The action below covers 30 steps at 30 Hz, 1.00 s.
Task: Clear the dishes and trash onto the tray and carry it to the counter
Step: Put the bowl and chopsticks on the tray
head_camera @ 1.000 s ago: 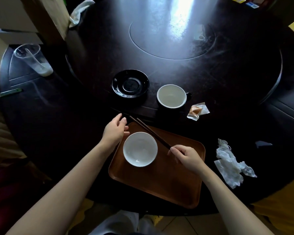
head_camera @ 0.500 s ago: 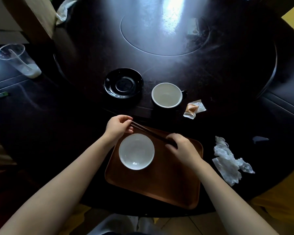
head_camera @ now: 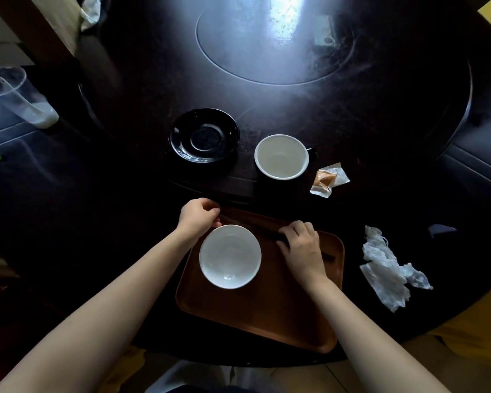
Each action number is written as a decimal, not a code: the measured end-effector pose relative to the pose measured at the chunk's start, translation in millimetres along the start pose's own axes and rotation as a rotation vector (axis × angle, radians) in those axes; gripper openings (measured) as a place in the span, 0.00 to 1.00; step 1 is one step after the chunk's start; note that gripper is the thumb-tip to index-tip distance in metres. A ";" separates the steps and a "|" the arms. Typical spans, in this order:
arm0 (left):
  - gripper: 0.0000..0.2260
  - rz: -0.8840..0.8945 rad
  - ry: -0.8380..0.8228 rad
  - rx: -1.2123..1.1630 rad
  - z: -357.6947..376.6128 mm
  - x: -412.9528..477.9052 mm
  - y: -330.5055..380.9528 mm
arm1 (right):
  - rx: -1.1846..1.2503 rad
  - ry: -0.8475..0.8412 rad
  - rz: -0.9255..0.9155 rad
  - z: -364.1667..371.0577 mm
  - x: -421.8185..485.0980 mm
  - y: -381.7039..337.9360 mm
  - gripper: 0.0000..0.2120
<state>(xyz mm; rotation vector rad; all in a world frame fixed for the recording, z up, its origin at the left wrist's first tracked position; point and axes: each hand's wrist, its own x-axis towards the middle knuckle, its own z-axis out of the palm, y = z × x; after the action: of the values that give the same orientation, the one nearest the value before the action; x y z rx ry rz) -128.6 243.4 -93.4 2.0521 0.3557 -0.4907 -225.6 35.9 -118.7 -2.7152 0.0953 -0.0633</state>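
Two hands held the chopsticks [head_camera: 267, 232] over the far side of the tray [head_camera: 255, 321]: the left hand [head_camera: 199, 216] was curled around one end at the tray's far-left corner, the right hand [head_camera: 301, 245] closed over the other end. A white bowl [head_camera: 230, 256] already sat on the tray. Best to lay the sticks flat along the far rim, clear of the bowl, so they would not roll. The saucer [head_camera: 204, 135], cup [head_camera: 281, 156], wrapper [head_camera: 328, 180] and napkin [head_camera: 386, 270] lay off the tray.

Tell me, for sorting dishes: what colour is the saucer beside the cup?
Glossy black saucer, seen in the head view.
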 end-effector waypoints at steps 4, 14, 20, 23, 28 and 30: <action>0.15 0.109 -0.017 0.163 -9.2 -20.7 8.4 | 0.159 -0.023 0.102 2.8 2.4 3.1 0.10; 0.13 0.172 -0.151 0.348 -26.8 -60.9 -13.6 | 0.207 0.016 0.054 -0.8 0.1 10.6 0.10; 0.11 0.262 -0.106 0.344 -25.1 -55.1 -14.0 | 0.168 0.050 0.040 1.1 4.5 7.6 0.09; 0.11 0.273 -0.073 0.331 -22.0 -52.3 -11.6 | 0.162 0.052 0.036 2.0 6.1 7.6 0.09; 0.12 0.270 -0.065 0.356 -20.0 -44.4 -6.8 | 0.153 0.026 0.019 2.4 7.3 6.0 0.11; 0.12 0.247 -0.089 0.360 -23.3 -40.5 -5.3 | 0.161 0.012 0.012 1.6 7.9 4.4 0.12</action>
<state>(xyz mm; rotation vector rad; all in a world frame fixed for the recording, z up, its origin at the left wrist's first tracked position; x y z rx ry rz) -161.8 264.1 -67.3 2.3709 -0.0464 -0.5200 -217.9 32.0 -121.7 -2.5538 0.1051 -0.0800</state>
